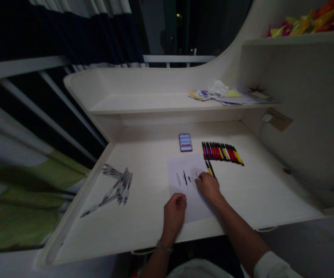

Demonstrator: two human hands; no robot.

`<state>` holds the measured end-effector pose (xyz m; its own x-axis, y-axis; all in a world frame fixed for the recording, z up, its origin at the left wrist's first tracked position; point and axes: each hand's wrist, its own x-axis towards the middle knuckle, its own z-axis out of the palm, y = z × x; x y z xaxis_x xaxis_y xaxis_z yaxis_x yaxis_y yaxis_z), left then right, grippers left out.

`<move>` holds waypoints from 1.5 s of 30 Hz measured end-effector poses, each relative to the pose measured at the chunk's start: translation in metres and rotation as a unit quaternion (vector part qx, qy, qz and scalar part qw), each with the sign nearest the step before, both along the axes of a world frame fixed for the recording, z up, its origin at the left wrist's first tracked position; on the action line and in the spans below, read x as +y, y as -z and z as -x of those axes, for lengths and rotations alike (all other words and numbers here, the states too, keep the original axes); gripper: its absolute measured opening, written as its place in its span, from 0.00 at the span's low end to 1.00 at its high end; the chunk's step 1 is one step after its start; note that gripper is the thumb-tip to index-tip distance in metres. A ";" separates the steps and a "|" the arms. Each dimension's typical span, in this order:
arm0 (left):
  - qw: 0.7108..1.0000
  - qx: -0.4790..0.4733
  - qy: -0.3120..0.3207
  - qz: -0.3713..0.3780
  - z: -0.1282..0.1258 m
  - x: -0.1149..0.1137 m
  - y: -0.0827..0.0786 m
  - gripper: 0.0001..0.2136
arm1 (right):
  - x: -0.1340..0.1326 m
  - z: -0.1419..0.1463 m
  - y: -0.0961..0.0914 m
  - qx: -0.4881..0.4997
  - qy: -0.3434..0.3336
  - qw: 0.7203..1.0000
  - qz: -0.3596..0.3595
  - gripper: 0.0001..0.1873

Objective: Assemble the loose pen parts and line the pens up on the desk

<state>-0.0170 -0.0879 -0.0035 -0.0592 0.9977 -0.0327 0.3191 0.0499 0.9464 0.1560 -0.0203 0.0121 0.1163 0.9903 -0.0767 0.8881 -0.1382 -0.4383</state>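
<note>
A white sheet of paper (pixel 195 206) lies on the desk in front of me. On it are a thin black pen refill (pixel 185 178), a small dark pen part (pixel 189 179) and a pale, see-through tube (pixel 178 178). My right hand (pixel 209 186) rests over the sheet's right side, thumb and fingers closed together beside these parts. Whatever it may grip is too small to tell. Two black and yellow pens (pixel 210 168) lie just beyond it, partly covered by the hand. My left hand (pixel 174 212) is curled at the sheet's left edge, with nothing visible in it.
A row of coloured pens (pixel 222 152) lies at the right, and a loose pile of clear pens (pixel 122 185) at the left. A phone (pixel 185 142) with a lit screen lies behind the paper. Papers (pixel 236 99) and a crumpled tissue (pixel 219 88) sit on the shelf (pixel 143 102).
</note>
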 end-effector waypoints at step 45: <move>0.986 -0.161 0.000 0.039 -0.012 -0.001 -0.013 0.20 | 0.008 0.007 -0.004 0.041 -0.071 0.996 -0.031 0.13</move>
<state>-0.0049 -0.0892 0.0095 -0.0323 0.9914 -0.1269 0.0026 0.1270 0.9919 0.1489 -0.0126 0.0163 -0.0289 0.9994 -0.0187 0.8573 0.0152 -0.5147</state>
